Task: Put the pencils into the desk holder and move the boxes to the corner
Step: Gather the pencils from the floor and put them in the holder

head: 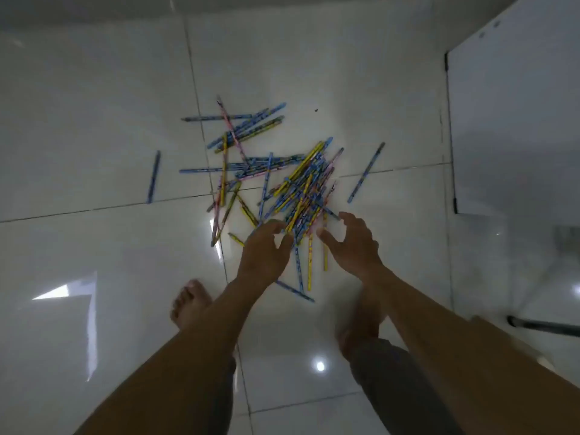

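Several blue, yellow and pink pencils (292, 189) lie scattered in a loose pile on the glossy white tiled floor (94, 120). One blue pencil (153, 176) lies apart at the left and another blue pencil (366, 172) at the right. My left hand (265, 249) hovers at the near edge of the pile with its fingers loosely curved and nothing in it. My right hand (351, 243) is beside it, fingers spread and curved, also empty. No desk holder or boxes are in view.
My two bare feet (188, 304) stand on the tiles just below the pile. A white table (514, 127) with a dark leg (546, 326) fills the right side. A wall base runs along the top.
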